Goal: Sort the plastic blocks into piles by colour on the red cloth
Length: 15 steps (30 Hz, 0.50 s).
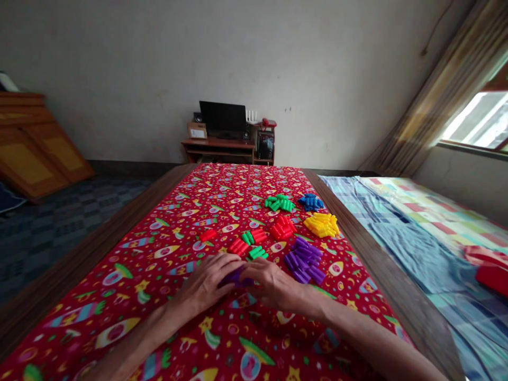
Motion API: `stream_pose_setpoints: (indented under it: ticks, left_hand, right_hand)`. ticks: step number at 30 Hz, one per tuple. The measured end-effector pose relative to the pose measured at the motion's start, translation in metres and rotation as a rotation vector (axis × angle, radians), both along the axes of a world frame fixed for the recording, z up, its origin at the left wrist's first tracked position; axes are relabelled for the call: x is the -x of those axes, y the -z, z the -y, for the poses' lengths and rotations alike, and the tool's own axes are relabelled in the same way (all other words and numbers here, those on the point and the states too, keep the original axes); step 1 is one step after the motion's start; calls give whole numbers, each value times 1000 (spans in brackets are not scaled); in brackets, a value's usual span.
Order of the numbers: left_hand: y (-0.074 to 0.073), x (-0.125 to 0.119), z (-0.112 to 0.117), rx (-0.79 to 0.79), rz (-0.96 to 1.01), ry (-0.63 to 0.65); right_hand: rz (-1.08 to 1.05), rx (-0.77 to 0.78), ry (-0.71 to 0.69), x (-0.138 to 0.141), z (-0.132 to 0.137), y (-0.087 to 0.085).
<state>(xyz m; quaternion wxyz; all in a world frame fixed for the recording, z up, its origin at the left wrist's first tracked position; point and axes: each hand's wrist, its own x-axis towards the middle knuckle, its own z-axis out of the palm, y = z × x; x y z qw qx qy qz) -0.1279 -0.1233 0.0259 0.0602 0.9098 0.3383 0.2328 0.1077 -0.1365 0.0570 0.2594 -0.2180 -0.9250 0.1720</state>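
The short purple plastic pieces [236, 278] have a ribbed look, and they lie between both hands, partly hidden. The left hand [204, 284] and the right hand [273, 284] are curved closed and hold them together, just above the red printed tablecloth [119, 330].

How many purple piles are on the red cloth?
2: one pile beyond the right hand, one small group between the right hand and left hand; more may be hidden.
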Motion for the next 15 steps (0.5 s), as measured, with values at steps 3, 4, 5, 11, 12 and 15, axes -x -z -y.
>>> stream_pose_setpoints:
  ticks: [3,4,5,11,12,15]
  left_hand:
    - [4,1,4,-32,-18,10]
    - [5,2,4,-38,-18,-1]
    - [6,3,4,-42,-16,-17]
    - [6,9,-2,-4,-9,-113]
    - [5,11,-3,6,-2,-122]
    - [3,17,-5,44,32,-122]
  right_hand:
    - [47,-30,38,1,5,1]
    - [62,-49,85,-4,6,-2]
    - [70,-73,136,-11,7,-7]
    - [54,-303,411,-83,10,-15]
    - [72,-338,447,-95,12,-12]
    - [136,-399,501,-120,18,3]
